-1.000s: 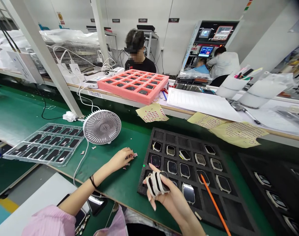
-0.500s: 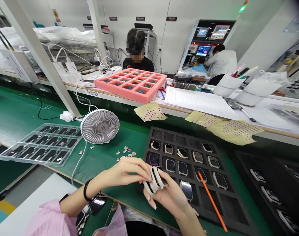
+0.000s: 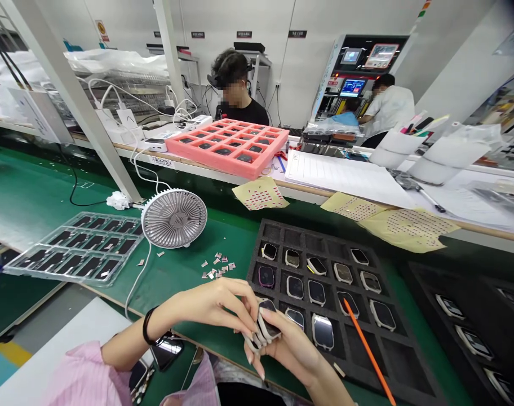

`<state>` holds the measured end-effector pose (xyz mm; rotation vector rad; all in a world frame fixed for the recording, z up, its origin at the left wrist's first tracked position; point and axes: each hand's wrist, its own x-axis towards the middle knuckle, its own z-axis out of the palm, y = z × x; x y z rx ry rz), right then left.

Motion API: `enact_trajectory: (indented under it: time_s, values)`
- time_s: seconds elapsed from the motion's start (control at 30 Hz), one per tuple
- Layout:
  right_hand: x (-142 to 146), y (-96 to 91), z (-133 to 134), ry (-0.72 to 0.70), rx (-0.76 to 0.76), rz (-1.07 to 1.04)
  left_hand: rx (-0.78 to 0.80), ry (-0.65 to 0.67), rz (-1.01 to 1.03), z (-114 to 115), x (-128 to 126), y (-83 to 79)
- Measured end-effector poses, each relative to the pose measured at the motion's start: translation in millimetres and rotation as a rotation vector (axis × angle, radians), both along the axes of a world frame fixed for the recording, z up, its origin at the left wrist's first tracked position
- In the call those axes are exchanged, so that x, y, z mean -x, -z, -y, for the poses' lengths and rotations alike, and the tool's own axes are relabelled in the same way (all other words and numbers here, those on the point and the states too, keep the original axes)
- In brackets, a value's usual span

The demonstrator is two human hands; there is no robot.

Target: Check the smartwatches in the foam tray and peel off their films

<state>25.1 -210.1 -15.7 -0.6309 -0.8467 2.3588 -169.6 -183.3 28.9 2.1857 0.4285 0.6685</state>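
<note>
My right hand (image 3: 297,347) grips a stack of pale-framed smartwatches with dark screens, and its thumb rests on the nearest smartwatch (image 3: 269,319). From the left, my left hand (image 3: 229,304) closes its fingers on the edge of the same stack. The fingers hide part of it, so I cannot tell the exact number of pieces. Just beyond lies a black foam tray (image 3: 278,225), with several smartwatches (image 3: 317,292) in its pockets. An orange stick (image 3: 367,347) lies slanted across the tray's right part.
Small metallic pieces (image 3: 217,268) are scattered on the green bench near a white fan (image 3: 174,219). A clear plastic tray (image 3: 75,248) of black parts lies left. On the shelf sit a pink foam tray (image 3: 227,148) and papers (image 3: 345,175). A co-worker (image 3: 244,107) sits opposite.
The stack has turned in my hands and tilted, so a dark screen now faces up more. My left fingers have shifted over its edge. The co-worker opposite has turned their head.
</note>
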Motion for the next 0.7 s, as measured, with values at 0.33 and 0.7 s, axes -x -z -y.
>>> enact_trajectory:
  time_s: [0.33,0.7]
  values:
    - [-5,14.6,23,-0.034,-0.018,0.212,0.158,-0.034,-0.120,17,4,7.6]
    - [-5,13.6,27,-0.017,0.024,0.227,0.066,-0.029,-0.232,14,3,18.0]
